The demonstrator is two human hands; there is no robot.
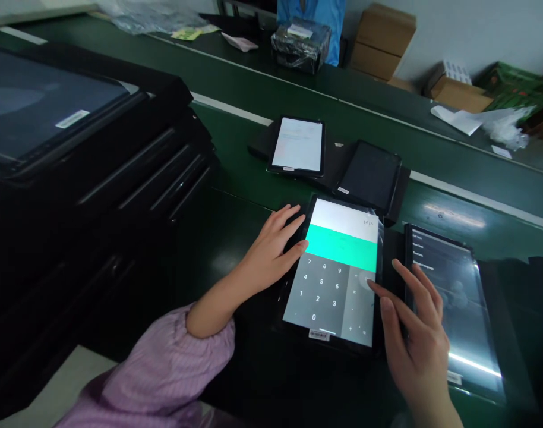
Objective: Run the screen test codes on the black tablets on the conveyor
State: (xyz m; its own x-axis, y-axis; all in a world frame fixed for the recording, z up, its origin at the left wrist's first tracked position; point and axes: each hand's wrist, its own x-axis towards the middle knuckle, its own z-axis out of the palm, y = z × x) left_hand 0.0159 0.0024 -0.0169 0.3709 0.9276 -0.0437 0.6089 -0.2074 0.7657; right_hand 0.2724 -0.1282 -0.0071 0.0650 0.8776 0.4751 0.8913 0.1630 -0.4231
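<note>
Pink ribbed sleeve (pixel 164 362) nearest; spread left hand (pixel 267 252) rests against the black tablet (pixel 338 238), spread right hand (pixel 416 339) reaching its calculator keypad (pixel 320 291), no pinch.

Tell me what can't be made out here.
Head view:
- Calculator tablet's keys under the right hand: covered by its fingers.
- Barcode label: too small to read.
- Far tablet's screen text: too small.
- Side tablet's menu: washed out by glare.
- Blue item: cut off by the top edge.

left hand (pixel 267 255) — on tablet edge (pixel 303 238) | right hand (pixel 416 339) — touching calculator keypad (pixel 329 291)
</note>
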